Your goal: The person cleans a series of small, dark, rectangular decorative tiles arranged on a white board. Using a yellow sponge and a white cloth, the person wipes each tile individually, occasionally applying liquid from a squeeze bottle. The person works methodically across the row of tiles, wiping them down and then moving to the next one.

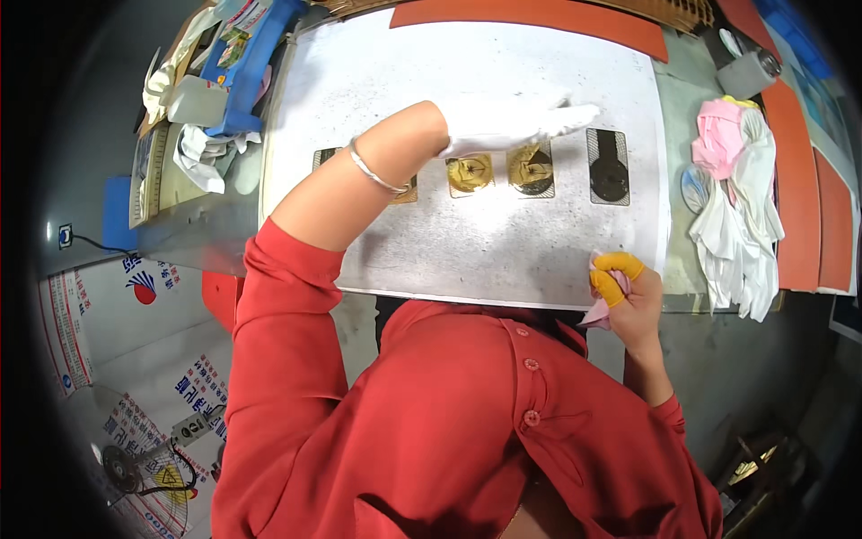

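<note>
My left hand (pixel 512 124), in a white glove, reaches across the white sheet (pixel 467 242) with its fingers stretched out flat toward the right. Just below that glove lie a gold patterned plate (pixel 470 176) and a gold-and-black patterned plate (pixel 532 178). To their right is a black plate (pixel 610 175) with a rounded dark shape in a meshed border. My left forearm partly covers two more plates, one dark (pixel 325 156) and one golden (pixel 405 194). Near the sheet's front right edge, my right hand (pixel 634 301), with yellow finger covers, is closed around a pink cloth (pixel 596 314).
White and pink cloths (pixel 732 207) hang over the table's right side, beside a translucent bottle (pixel 748 74). At the left stand a blue rack (pixel 244 90), a whitish container (pixel 198 101) and crumpled white gloves (pixel 199 160). An orange strip (pixel 530 22) borders the sheet's far edge.
</note>
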A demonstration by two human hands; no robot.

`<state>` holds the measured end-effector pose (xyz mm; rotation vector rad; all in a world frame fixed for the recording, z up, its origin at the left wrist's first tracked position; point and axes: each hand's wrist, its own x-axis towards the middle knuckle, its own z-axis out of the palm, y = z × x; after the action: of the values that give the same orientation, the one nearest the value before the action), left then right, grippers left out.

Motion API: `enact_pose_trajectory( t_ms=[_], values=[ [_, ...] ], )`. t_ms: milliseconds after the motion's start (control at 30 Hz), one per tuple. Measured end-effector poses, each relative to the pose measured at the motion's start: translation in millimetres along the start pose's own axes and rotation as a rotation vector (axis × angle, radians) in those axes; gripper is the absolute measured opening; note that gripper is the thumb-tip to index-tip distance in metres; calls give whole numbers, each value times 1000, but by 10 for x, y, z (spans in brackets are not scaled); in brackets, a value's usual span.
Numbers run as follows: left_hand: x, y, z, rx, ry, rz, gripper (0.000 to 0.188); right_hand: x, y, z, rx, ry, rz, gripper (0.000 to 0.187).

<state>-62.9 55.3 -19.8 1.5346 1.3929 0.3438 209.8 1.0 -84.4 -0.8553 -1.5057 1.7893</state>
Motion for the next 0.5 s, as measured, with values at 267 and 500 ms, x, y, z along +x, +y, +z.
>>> enact_pose_trajectory(
  t_ms=[267, 500],
  values=[
    [252, 5, 130, -9, -5, -43, 76, 3, 7, -40, -93, -33, -48, 9],
    [209, 121, 151, 6, -22, -74, 94, 15, 30, -37, -129, -32, -97, 9]
  ],
)
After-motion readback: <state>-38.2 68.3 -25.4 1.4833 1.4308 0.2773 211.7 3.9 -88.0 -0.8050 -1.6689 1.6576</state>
